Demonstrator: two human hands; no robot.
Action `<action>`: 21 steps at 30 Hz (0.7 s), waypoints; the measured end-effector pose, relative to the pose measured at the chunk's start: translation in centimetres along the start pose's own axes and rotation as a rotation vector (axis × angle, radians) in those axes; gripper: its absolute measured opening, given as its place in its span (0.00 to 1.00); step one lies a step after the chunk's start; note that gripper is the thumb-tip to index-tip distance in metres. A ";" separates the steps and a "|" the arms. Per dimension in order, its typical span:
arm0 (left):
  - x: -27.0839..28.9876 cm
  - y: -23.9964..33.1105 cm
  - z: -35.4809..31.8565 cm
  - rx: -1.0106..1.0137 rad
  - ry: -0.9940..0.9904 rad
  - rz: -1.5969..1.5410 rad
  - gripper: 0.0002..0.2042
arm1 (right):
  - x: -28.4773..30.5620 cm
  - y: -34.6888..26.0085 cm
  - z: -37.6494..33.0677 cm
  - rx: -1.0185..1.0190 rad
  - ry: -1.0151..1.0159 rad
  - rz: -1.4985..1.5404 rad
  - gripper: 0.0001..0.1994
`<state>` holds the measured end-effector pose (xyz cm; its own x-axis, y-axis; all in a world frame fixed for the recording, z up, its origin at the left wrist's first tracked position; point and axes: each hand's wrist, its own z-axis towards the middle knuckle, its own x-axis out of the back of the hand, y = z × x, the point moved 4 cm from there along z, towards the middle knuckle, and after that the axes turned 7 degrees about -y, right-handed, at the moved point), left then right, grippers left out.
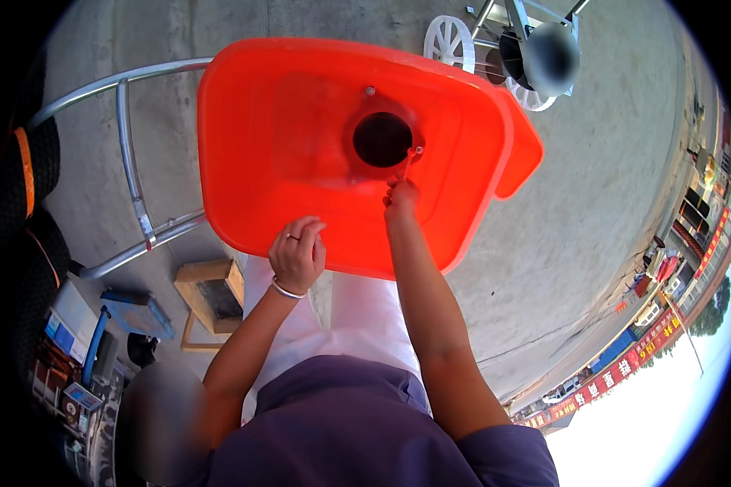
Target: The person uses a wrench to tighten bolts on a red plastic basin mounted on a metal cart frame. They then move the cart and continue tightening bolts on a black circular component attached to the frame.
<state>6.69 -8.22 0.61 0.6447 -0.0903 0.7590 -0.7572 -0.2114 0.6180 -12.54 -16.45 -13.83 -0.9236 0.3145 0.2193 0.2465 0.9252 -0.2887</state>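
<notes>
The tub [300, 162] fills the frame's upper centre, a metal frame [130, 162] at its left, a wooden stool [211, 296] lower left, wheels [451, 40] above.

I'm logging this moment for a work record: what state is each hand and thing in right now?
Large orange plastic tub: tilted up, its inside facing the camera, nothing in it.
Round dark hole in the tub's bottom: open.
Left hand: gripping the tub's near rim.
Right hand: closed on a thin orange tool at the hole's edge.
Small wooden box: resting on the concrete.
</notes>
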 end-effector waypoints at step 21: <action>0.0 0.2 0.1 -0.002 -0.010 -0.003 0.10 | 3.6 4.8 10.8 -0.292 -0.014 0.335 0.05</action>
<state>6.53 -8.36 0.70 0.6483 -0.0991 0.7549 -0.7552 -0.2095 0.6211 -17.87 -13.14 -24.44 -0.7821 0.6060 0.1456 0.6034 0.7947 -0.0660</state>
